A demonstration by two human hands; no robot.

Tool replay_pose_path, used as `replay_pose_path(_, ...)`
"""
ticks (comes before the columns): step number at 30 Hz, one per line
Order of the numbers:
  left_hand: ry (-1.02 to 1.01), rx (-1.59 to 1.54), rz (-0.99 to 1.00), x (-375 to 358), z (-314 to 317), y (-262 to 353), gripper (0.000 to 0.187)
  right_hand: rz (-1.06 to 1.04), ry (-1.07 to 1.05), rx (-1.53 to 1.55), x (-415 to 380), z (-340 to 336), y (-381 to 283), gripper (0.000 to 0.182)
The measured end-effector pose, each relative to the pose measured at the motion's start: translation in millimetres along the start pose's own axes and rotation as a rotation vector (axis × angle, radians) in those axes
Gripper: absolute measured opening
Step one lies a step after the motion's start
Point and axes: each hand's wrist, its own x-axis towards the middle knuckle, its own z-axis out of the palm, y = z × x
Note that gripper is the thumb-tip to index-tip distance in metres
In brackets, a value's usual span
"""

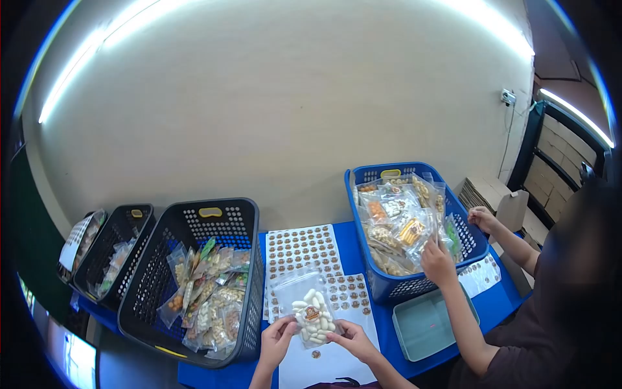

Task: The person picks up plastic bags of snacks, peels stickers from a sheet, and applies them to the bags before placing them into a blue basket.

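Note:
A clear zip bag of white oval pieces [317, 299] is held up in front of me, with a round brown label on its front. My left hand [278, 338] pinches its lower left edge, and my right hand [354, 341] grips the lower right corner. Beneath the bag lie sheets of round stickers [303, 245] on the blue table. One loose sticker [316, 354] shows on the bare white part of a sheet, just below the bag.
To the left stands a dark basket [194, 217] of filled snack bags, with a smaller dark basket [116, 217] beyond. A blue basket [405, 285] full of bags stands right. A co-worker's hand [439, 260] holds a bag there, above a green tray [424, 347].

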Motion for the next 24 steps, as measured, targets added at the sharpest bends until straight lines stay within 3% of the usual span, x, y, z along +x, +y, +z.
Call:
replay_pose_path(5, 0.046, -0.004, -0.019, -25.5, -14.9, 42.9, 0.021, -0.238, 0.233, -0.083, 9.9, -32.8, -33.7, 0.026)
replay_pose_path(7, 0.041, 0.069, -0.034, -35.8, -33.7, 60.2, 0.021, -0.336, 0.465, -0.069, 2.8, -53.9, -62.2, 0.027)
replay_pose_path(8, 0.086, 0.137, 0.027, -40.4, -45.4, 60.8, 0.02, -0.499, 0.646, -0.227, -1.6, -63.3, -75.6, 0.03)
replay_pose_path(11, 0.295, 0.201, 0.123, -52.6, -60.9, 84.7, 0.02, -0.885, 1.119, -0.242, -13.9, -88.6, -99.7, 0.037)
replay_pose_path(15, 0.561, 0.206, 0.22, -53.6, -92.1, 92.2, 0.019, -0.928, 1.334, -0.595, -26.2, -147.2, -98.4, 0.041)
replay_pose_path(17, 0.65, 0.24, 0.263, -54.5, -106.3, 94.3, 0.02, -0.559, 1.104, -0.426, -23.2, -160.2, -109.7, 0.041)
replay_pose_path(21, 0.669, 0.236, 0.281, -64.3, -113.5, 108.8, 0.02, 0.093, 0.729, -0.604, -16.5, -173.9, -110.0, 0.037)
replay_pose_path(24, 0.651, 0.313, 0.281, -68.3, -115.9, 119.1, 0.02, -0.089, 0.628, -0.612, -10.4, -153.5, -94.4, 0.024)
